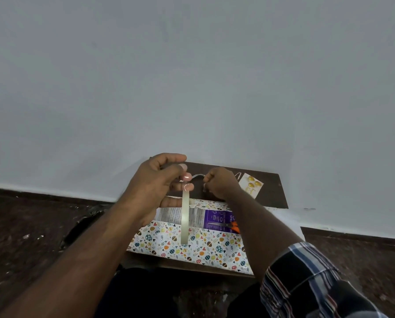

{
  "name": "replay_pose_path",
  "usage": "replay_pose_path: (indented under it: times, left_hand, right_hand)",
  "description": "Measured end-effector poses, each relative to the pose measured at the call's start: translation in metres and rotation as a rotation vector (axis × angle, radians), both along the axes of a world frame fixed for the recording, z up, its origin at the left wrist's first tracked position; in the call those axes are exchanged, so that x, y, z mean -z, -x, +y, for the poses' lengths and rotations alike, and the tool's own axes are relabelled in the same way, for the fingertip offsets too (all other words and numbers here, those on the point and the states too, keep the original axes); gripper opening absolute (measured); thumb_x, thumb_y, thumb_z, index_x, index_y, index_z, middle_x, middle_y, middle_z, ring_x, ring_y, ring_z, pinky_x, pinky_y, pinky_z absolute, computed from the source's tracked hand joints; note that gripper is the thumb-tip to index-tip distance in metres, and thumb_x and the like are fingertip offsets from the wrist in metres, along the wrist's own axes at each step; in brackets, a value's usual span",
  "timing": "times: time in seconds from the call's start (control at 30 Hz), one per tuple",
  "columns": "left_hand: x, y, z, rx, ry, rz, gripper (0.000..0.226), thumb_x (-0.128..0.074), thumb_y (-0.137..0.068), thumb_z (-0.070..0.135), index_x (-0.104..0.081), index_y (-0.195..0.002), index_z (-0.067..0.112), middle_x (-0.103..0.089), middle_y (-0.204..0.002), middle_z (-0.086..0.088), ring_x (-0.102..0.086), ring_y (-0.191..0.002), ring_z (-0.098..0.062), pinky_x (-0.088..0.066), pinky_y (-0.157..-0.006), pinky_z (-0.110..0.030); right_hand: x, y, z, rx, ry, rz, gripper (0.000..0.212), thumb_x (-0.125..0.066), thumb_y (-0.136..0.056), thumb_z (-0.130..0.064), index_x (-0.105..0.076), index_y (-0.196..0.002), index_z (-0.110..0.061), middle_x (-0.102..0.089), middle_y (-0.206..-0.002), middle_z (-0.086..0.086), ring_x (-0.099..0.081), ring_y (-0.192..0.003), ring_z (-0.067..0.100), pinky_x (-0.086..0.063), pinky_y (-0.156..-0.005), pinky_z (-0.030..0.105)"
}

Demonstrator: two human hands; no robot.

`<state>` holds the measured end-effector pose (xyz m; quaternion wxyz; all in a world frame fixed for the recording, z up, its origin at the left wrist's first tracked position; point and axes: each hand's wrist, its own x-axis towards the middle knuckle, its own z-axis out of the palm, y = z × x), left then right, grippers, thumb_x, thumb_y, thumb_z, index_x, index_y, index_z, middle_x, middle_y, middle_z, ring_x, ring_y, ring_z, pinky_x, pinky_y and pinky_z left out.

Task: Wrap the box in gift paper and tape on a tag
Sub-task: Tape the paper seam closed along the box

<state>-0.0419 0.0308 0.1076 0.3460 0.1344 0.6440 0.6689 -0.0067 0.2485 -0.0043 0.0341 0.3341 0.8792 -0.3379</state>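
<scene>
Box [205,218] at lower centre, partly covered by patterned paper [191,246], on dark table [272,193]. Left hand [155,182] grips tape roll [185,216] edge-on; right hand [219,183] pinches drawn tape end. Tag [251,185] right of hands; scissors [234,227] on box.

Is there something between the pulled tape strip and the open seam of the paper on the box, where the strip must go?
Nothing visible blocks it. The strip hangs between the left hand and right hand, above the box. The scissors lie right of the seam.
</scene>
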Motion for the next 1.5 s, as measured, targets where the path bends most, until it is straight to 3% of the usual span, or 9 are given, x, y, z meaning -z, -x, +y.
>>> replay_pose_path:
  times: [0.1,0.23,0.53,0.9,1.1,1.2,1.33,1.4,1.5]
  left_hand:
    - [0.002,0.002,0.0,-0.004,0.01,0.005,0.021,-0.061,-0.1,0.015,-0.068,-0.119,0.022,-0.075,-0.092,-0.009,-0.077,-0.084,-0.025,-0.059,-0.06,-0.036]
    - [0.005,0.002,0.001,0.002,0.014,-0.006,0.021,-0.061,-0.1,0.016,-0.068,-0.119,0.022,-0.075,-0.089,-0.007,-0.077,-0.084,-0.024,-0.06,-0.063,-0.038]
    - [0.008,0.004,-0.002,0.002,0.015,-0.01,0.021,-0.061,-0.1,0.015,-0.068,-0.119,0.02,-0.075,-0.088,-0.007,-0.077,-0.084,-0.023,-0.058,-0.059,-0.034]
    - [0.011,0.005,-0.004,-0.004,0.009,-0.006,0.021,-0.061,-0.101,0.016,-0.068,-0.119,0.022,-0.075,-0.087,-0.006,-0.077,-0.084,-0.024,-0.059,-0.062,-0.036]
    - [0.009,0.005,-0.006,-0.01,-0.003,-0.014,0.023,-0.066,-0.097,0.014,-0.068,-0.119,0.021,-0.076,-0.098,-0.009,-0.077,-0.087,-0.024,-0.06,-0.062,-0.036]
    - [0.005,0.002,-0.002,0.002,-0.025,-0.026,0.032,-0.072,-0.091,0.007,-0.067,-0.12,0.02,-0.076,-0.102,-0.01,-0.077,-0.087,-0.024,-0.06,-0.06,-0.034]
    - [0.002,-0.008,0.001,0.013,-0.038,0.018,0.039,-0.073,-0.088,-0.002,-0.067,-0.12,0.02,-0.077,-0.097,-0.007,-0.077,-0.088,-0.023,-0.06,-0.06,-0.035]
    - [0.001,-0.016,0.001,0.01,-0.037,0.062,0.039,-0.072,-0.088,-0.004,-0.068,-0.117,0.021,-0.076,-0.093,-0.005,-0.077,-0.091,-0.024,-0.062,-0.064,-0.039]
    - [-0.003,-0.029,0.0,0.025,-0.043,0.099,0.037,-0.073,-0.087,-0.004,-0.07,-0.113,0.022,-0.076,-0.096,-0.008,-0.076,-0.091,-0.025,-0.063,-0.068,-0.043]
  right_hand:
    - [0.0,0.001,0.004,-0.025,-0.002,-0.017,0.012,-0.075,-0.088,-0.012,-0.066,-0.087,-0.02,-0.067,-0.089,-0.003,-0.064,-0.09,0.014,-0.057,-0.083,0.032]
    - [0.003,0.004,0.004,-0.074,-0.087,-0.039,0.013,-0.078,-0.084,-0.011,-0.07,-0.094,-0.015,-0.067,-0.099,0.0,-0.061,-0.095,0.016,-0.051,-0.079,0.028]
    - [0.003,0.011,0.005,-0.145,-0.226,-0.109,0.017,-0.076,-0.088,-0.02,-0.071,-0.102,-0.012,-0.07,-0.105,0.006,-0.062,-0.102,0.022,-0.054,-0.093,0.037]
    - [0.003,0.009,0.01,0.005,-0.02,0.022,0.007,-0.068,-0.093,-0.009,-0.065,-0.089,-0.014,-0.07,-0.086,0.003,-0.072,-0.08,0.021,-0.064,-0.075,0.039]
    - [-0.02,0.001,0.016,-0.078,-0.187,0.098,0.011,-0.072,-0.091,-0.028,-0.072,-0.093,-0.017,-0.068,-0.09,-0.009,-0.065,-0.089,0.011,-0.045,-0.069,0.026]
    - [-0.06,-0.025,0.01,-0.041,-0.032,0.271,0.008,-0.07,-0.09,-0.022,-0.076,-0.09,-0.017,-0.071,-0.082,-0.014,-0.064,-0.075,0.002,-0.046,-0.068,0.022]
    - [-0.092,-0.086,-0.009,-0.234,0.081,0.158,0.003,-0.072,-0.092,-0.018,-0.075,-0.093,-0.018,-0.075,-0.081,-0.002,-0.068,-0.066,0.007,-0.056,-0.065,0.024]
    - [-0.097,-0.113,-0.021,-0.159,0.12,0.247,0.005,-0.074,-0.091,-0.018,-0.074,-0.096,-0.019,-0.075,-0.084,-0.002,-0.07,-0.07,0.007,-0.053,-0.064,0.02]
    - [-0.102,-0.138,-0.047,-0.093,0.429,0.431,0.038,-0.081,-0.085,-0.022,-0.069,-0.121,-0.022,-0.074,-0.11,-0.004,-0.071,-0.097,0.006,-0.057,-0.076,0.021]
